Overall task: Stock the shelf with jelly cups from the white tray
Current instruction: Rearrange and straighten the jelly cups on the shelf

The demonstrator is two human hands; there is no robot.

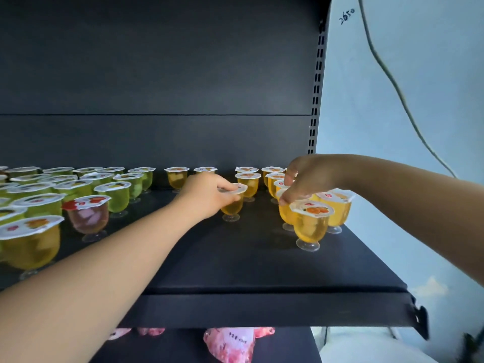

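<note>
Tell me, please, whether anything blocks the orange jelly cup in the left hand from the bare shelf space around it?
Nothing visible does. The left hand holds the orange jelly cup, whose foot is already at the shelf, apart from its neighbours.

Both arms reach onto the dark shelf (262,260). The left hand (207,196) grips a yellow jelly cup (233,205) by its lid, standing on the shelf. The right hand (306,179) rests its fingertips among the orange-lidded cups (311,224). Green cups (115,195) crowd the left.

A pale blue wall (419,100) stands right of the dark back panel (157,74). A cable (387,74) hangs down it, beside handwritten digits (347,16).
</note>
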